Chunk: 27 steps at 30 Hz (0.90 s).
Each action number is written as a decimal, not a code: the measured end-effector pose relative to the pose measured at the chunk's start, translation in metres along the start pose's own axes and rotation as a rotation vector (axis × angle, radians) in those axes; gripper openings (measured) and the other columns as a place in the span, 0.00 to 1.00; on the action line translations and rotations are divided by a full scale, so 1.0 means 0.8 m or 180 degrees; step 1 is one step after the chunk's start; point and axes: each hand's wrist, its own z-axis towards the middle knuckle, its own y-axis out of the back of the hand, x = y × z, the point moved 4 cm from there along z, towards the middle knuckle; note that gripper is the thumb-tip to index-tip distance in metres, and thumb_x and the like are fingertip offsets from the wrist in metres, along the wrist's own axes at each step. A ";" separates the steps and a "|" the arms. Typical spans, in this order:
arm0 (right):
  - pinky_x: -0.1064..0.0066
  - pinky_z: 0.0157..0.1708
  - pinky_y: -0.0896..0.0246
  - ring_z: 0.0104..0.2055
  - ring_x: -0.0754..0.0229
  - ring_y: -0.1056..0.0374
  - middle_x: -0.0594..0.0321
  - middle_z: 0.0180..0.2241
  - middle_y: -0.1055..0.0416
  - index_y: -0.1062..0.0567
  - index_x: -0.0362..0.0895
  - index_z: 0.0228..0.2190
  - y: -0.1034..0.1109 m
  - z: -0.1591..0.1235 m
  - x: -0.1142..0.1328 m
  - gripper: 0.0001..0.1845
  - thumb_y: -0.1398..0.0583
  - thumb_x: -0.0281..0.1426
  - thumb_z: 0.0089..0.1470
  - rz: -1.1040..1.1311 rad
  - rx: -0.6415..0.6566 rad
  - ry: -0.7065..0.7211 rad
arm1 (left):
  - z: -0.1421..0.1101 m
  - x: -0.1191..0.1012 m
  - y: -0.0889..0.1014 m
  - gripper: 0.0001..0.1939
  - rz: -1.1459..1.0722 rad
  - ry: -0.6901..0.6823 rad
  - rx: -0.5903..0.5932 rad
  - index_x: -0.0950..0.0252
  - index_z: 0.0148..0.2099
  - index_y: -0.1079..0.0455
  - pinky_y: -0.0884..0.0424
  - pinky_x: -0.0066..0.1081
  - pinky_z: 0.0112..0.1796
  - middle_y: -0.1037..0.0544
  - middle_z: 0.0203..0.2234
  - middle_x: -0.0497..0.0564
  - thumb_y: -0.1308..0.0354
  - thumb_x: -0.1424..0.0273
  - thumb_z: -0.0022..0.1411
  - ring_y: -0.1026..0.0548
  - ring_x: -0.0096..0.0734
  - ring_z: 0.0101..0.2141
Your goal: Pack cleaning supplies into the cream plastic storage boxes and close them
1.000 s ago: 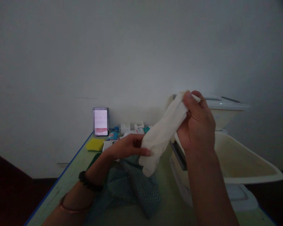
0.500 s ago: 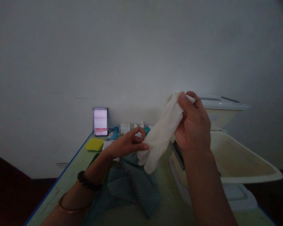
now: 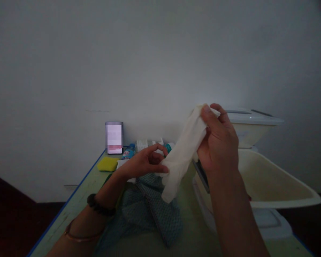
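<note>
A thin white glove hangs slantwise in front of me, its fingers pointing down to the left. My right hand is closed on the glove's cuff, thumb in front. Lower down, my left hand pinches at the glove's finger end; its thumb tip lies against the glove and its index finger is bent. What the other left fingertips touch is partly hidden. Beneath the glove a blue-green cloth lies crumpled on the table.
A phone leans upright against the wall, with a yellow sponge before it. Behind my left hand lie a blue bottle and white containers. On the right stand an open white bin and a lidded one behind it.
My right hand has moved slightly left with the glove's cuff. My left index finger has lifted and bent, and the glove's fingers have shifted in the left hand's pinch.
</note>
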 end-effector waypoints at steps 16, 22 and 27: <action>0.78 0.28 0.33 0.30 0.70 0.31 0.75 0.24 0.34 0.33 0.48 0.29 0.005 0.004 0.000 0.12 0.35 0.29 0.43 -0.0073 0.0044 0.0110 | -0.002 -0.014 0.007 0.10 0.0144 -0.0251 -0.0361 0.68 0.29 0.37 0.40 0.21 0.21 0.32 0.20 0.42 0.37 0.70 0.52 0.35 0.17 0.20; 0.79 0.29 0.34 0.29 0.70 0.32 0.74 0.24 0.34 0.33 0.47 0.29 0.004 0.003 0.000 0.11 0.36 0.27 0.43 0.0113 0.0056 0.0023 | -0.002 -0.014 0.008 0.10 0.0207 -0.0334 -0.0330 0.67 0.29 0.38 0.36 0.22 0.24 0.31 0.24 0.44 0.38 0.71 0.53 0.33 0.19 0.23; 0.78 0.26 0.36 0.28 0.70 0.33 0.74 0.25 0.33 0.32 0.48 0.29 0.002 0.000 -0.003 0.12 0.34 0.29 0.42 -0.0038 0.0200 -0.0016 | -0.002 -0.018 0.007 0.08 0.0738 -0.0605 -0.0448 0.68 0.30 0.35 0.31 0.26 0.36 0.29 0.42 0.53 0.38 0.72 0.52 0.29 0.27 0.38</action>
